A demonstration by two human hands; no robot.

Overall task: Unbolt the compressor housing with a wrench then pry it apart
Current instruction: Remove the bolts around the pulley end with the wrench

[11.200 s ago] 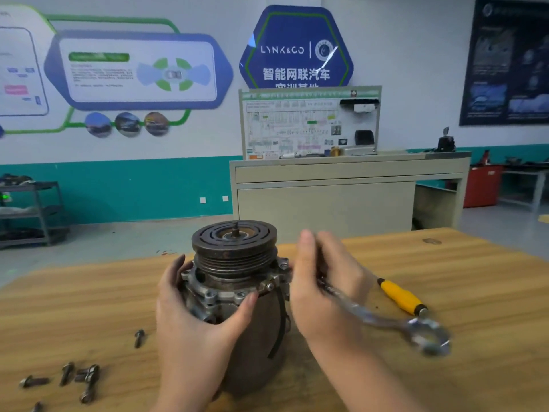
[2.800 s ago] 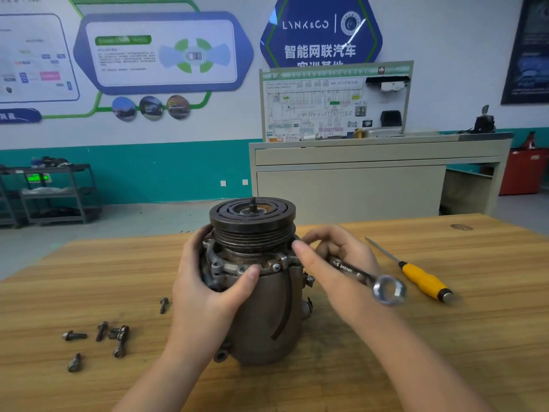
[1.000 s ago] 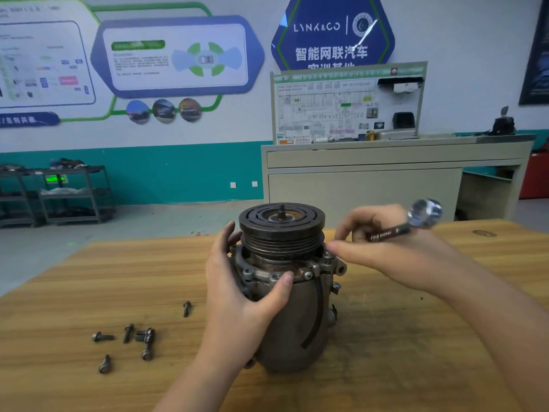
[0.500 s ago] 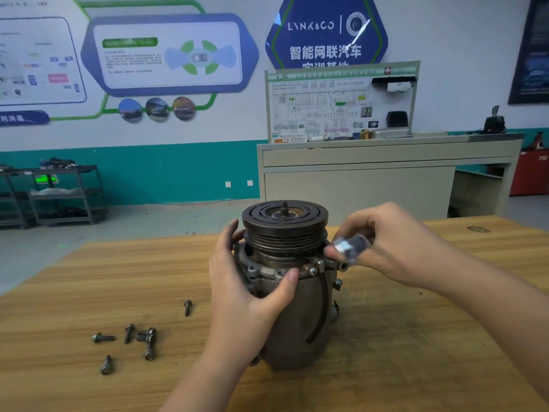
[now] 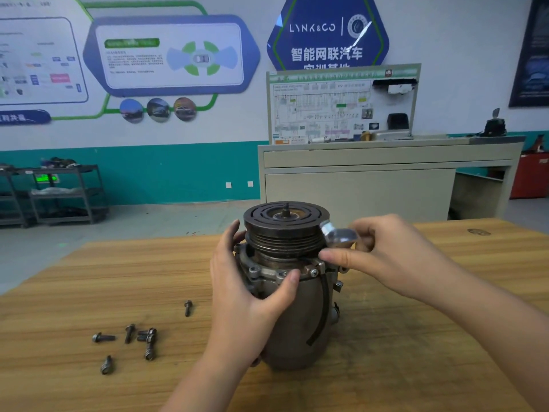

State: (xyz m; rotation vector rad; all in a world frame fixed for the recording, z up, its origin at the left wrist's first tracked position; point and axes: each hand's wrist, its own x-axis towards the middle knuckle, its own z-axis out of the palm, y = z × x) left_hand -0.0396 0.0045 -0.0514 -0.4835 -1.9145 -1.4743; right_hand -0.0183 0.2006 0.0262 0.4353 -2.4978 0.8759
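Tabletop (image 5: 416,337) carries the compressor (image 5: 292,307), standing upright, long axis vertical, pulley on top. Left hand (image 5: 246,295) wraps its left flank, fingers curled around the body, thumb on the flange. Right hand (image 5: 383,257) is at the right of the flange, fingers pinching the wrench (image 5: 338,234), blurred, beside the pulley rim. Remaining bolt (image 5: 314,272) sits just below the right forefinger. Loose bolts (image 5: 142,337) lie well left.

Upper centre, blue hexagonal wall sign (image 5: 326,34) read "LYNK&CO" above "智能网联汽车"; its lowest line was cut off by the diagram board (image 5: 341,105). Board and left wall panel (image 5: 169,55) print was probably too small to read.
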